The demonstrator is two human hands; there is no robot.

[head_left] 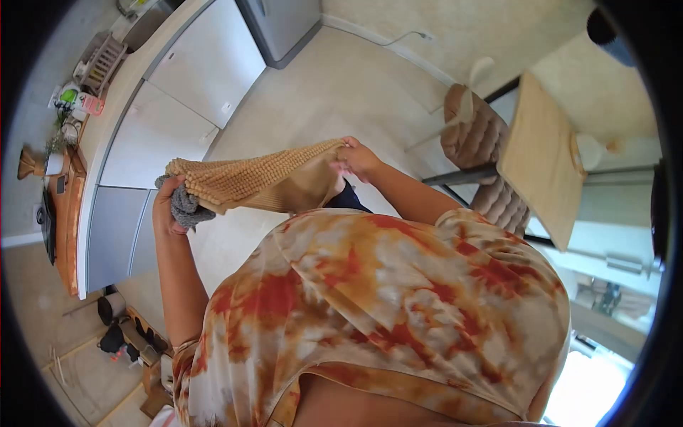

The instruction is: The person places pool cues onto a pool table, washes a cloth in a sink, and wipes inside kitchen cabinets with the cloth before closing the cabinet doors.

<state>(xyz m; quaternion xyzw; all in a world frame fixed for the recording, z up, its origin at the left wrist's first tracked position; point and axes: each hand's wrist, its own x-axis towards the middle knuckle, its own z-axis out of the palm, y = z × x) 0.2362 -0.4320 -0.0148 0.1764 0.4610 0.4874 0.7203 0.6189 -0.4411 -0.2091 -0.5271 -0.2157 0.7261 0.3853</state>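
Note:
A tan cloth (263, 171) with a bobbly, knit-like texture stretches between my two hands in front of my body. Its lower part looks smoother, and I cannot tell what kind of item it is. My left hand (168, 203) is closed on the cloth's left end and on a bunched grey knitted cloth (189, 206). My right hand (361, 161) pinches the upper right corner of the tan cloth; its lower fingers are slightly blurred.
White cabinets (160, 128) under a counter run along the left, with a dish rack (107, 64) and a potted plant (54, 158) on top. A grey fridge (284, 28) stands ahead. On the right are a wooden table (541, 156) and a chair with a brown cushion (473, 128).

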